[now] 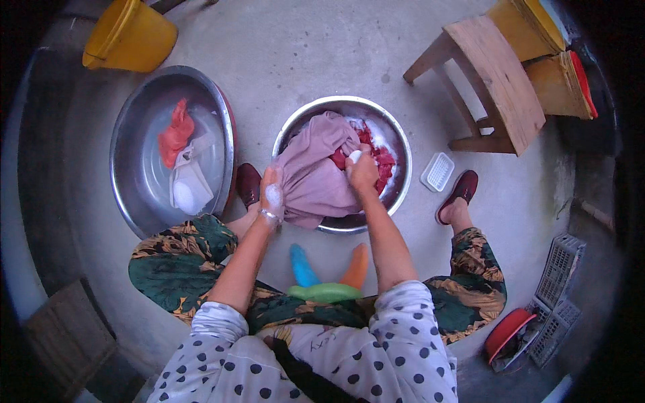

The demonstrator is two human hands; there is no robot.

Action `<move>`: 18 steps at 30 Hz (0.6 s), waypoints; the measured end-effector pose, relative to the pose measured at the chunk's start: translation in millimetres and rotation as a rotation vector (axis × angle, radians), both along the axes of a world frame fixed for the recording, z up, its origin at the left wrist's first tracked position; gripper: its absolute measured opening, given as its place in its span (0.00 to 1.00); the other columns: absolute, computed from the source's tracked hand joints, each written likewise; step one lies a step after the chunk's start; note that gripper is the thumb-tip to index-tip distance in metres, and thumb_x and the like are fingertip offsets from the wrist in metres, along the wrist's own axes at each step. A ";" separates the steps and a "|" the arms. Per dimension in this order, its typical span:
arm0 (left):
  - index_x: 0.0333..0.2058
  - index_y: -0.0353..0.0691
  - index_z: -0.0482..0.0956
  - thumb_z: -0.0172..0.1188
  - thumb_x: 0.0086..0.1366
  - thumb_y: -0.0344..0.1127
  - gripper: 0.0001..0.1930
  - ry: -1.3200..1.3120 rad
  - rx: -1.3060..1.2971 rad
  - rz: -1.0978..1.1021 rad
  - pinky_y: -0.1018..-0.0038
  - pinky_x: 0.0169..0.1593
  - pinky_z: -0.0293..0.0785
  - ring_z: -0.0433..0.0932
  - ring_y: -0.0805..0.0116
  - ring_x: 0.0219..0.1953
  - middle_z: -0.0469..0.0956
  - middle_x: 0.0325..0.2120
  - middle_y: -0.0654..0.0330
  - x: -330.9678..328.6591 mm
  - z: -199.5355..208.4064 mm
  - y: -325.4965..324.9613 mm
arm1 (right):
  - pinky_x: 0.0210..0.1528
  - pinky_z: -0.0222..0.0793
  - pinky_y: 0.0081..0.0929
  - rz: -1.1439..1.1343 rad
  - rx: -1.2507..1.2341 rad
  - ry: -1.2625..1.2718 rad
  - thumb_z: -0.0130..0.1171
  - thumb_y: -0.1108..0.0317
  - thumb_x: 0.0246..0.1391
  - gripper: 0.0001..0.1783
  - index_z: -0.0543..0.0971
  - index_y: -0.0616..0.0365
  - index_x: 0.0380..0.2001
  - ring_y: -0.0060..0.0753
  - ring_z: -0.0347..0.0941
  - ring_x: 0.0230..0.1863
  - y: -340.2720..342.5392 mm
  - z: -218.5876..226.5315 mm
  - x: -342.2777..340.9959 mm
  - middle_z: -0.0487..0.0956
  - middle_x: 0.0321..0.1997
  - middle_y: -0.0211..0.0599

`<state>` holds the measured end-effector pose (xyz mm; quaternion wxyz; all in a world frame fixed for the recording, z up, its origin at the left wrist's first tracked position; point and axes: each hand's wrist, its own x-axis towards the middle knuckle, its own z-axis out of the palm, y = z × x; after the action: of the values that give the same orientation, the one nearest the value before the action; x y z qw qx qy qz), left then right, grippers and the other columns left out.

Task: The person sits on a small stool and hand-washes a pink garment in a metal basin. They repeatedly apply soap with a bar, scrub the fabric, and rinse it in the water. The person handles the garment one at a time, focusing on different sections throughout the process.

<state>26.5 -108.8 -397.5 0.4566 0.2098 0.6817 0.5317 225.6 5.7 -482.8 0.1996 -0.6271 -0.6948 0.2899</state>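
A mauve cloth garment (314, 178) lies bunched in a round metal basin (403, 181) and hangs over its left and near rim. My left hand (271, 191), with suds on its back, is closed on the garment's edge at the basin's left side. Over the basin's right half, my right hand (363, 172) grips a white bar of soap (355, 156) against the cloth. Red wet cloth (385, 162) and white suds show beside and under the garment. A bracelet circles my left wrist.
At left stands a larger metal basin (131, 141) holding a coral cloth (177, 133) and a white bra (191, 187). A white slotted soap dish (438, 172) sits near my right shoe. Around are a wooden stool (494, 74), yellow buckets (138, 40) and grey crates (561, 269).
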 end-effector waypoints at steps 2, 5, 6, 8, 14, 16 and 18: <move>0.33 0.36 0.69 0.44 0.64 0.38 0.11 -0.045 -0.004 0.029 0.80 0.41 0.61 0.63 0.78 0.33 0.67 0.29 0.67 7.8 17.6 11.3 | 0.14 0.69 0.33 -0.143 -0.322 0.402 0.63 0.65 0.36 0.23 0.68 0.60 0.38 0.36 0.72 0.16 6.7 6.1 5.0 0.74 0.22 0.43; 0.41 0.35 0.68 0.44 0.63 0.37 0.13 -0.051 -0.013 -0.024 0.79 0.45 0.62 0.66 0.75 0.38 0.69 0.36 0.63 7.6 15.8 10.4 | 0.06 0.65 0.26 -0.189 -1.116 0.737 0.64 0.64 0.38 0.25 0.67 0.61 0.39 0.32 0.69 0.13 11.3 62.5 -15.8 0.72 0.21 0.38; 0.45 0.34 0.68 0.45 0.63 0.37 0.15 -0.044 -0.015 -0.066 0.79 0.48 0.62 0.68 0.74 0.41 0.70 0.40 0.61 7.3 11.9 9.3 | 0.06 0.64 0.25 -0.193 -1.139 0.702 0.63 0.64 0.38 0.24 0.67 0.61 0.38 0.32 0.69 0.12 4.1 60.8 -22.3 0.72 0.20 0.38; 0.44 0.34 0.68 0.46 0.63 0.37 0.15 -0.050 0.014 -0.090 0.79 0.47 0.63 0.68 0.74 0.41 0.71 0.39 0.61 10.5 25.4 15.0 | 0.06 0.64 0.23 -0.033 -1.284 0.718 0.62 0.63 0.40 0.19 0.69 0.60 0.34 0.29 0.69 0.12 1.8 61.2 -28.2 0.72 0.19 0.37; 0.35 0.35 0.73 0.48 0.61 0.37 0.11 0.125 -0.024 -0.011 0.79 0.38 0.65 0.67 0.78 0.33 0.72 0.30 0.66 -13.5 19.9 18.5 | 0.05 0.61 0.19 0.040 -1.154 1.088 0.59 0.64 0.44 0.20 0.66 0.57 0.40 0.23 0.67 0.14 6.1 134.7 9.0 0.70 0.23 0.32; 0.28 0.37 0.74 0.53 0.57 0.37 0.09 0.045 0.087 0.113 0.79 0.33 0.66 0.66 0.79 0.27 0.71 0.24 0.68 -23.3 10.1 18.2 | 0.06 0.62 0.20 0.053 -1.090 1.134 0.60 0.64 0.43 0.23 0.65 0.57 0.43 0.22 0.67 0.14 12.2 160.6 54.1 0.71 0.24 0.32; 0.27 0.39 0.73 0.55 0.55 0.37 0.07 -0.047 -0.081 0.156 0.79 0.31 0.65 0.65 0.79 0.26 0.70 0.22 0.69 -18.3 9.5 19.8 | 0.07 0.64 0.20 0.046 -1.086 0.985 0.61 0.65 0.40 0.25 0.66 0.58 0.42 0.23 0.68 0.15 21.3 167.2 97.4 0.71 0.23 0.32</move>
<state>8.2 -89.0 -388.0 0.4376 0.1248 0.7061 0.5425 323.0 27.0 -315.7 0.1437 -0.4200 -0.2959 0.8458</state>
